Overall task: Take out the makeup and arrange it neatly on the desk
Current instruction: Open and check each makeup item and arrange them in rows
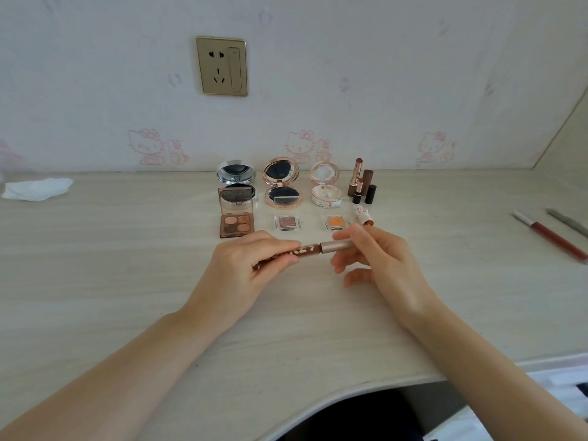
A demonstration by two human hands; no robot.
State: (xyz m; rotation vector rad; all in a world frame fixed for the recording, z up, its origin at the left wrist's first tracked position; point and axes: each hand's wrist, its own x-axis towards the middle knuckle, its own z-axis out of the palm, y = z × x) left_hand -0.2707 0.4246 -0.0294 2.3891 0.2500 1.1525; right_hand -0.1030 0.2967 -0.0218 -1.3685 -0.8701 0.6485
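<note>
Both hands grasp one brown lip pencil [305,251] above the desk [127,281]: left hand [251,268] grips the barrel, right hand [375,259] pinches its metallic cap. Behind, open compacts [281,186] and eyeshadow palette [236,214] show their pans.

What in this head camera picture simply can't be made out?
- Brown pencil with white lettering: the left hand covers part of the print, and the right hand hides its rose-gold cap end.
- Red slim tube: the right edge cuts off its end.
- Silver round compact: the brown four-pan eyeshadow palette hides its base.
</note>
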